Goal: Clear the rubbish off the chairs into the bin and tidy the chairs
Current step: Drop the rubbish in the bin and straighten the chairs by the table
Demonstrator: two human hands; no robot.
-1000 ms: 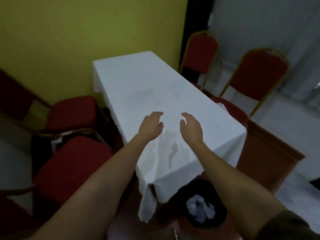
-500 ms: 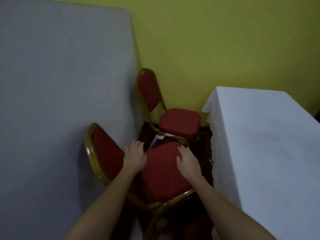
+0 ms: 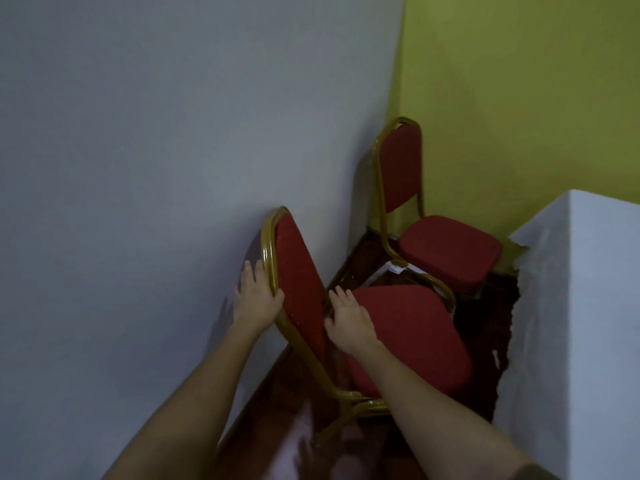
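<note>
the near chair (image 3: 398,334) stands by the grey wall (image 3: 156,150), its back towards the wall and its seat facing the surface (image 3: 588,323). it has a gold-coloured metal tube frame, glossy and rounded at the top of the backrest, and red padded fabric with a fine pale dot pattern on seat and back. the seat pad is roughly square with rounded corners.

left hand (image 3: 254,299): grip closed around the frame edge of the backrest, fingers behind the back, thumb at the front.

right hand (image 3: 349,323): laid palm down on the rear edge of the seat, next to the backrest, fingers bent over the pad; whether it clasps the seat cannot be told.

the far chair (image 3: 443,251), same build, stands in the corner where the grey wall meets the yellow wall (image 3: 519,98). a piece of white paper (image 3: 394,266) shows between the two chairs, near the far seat's front; what it rests on cannot be told.

the surface at right is covered with a white cloth hanging down its side. the floor (image 3: 287,393) is dark reddish-brown.
</note>
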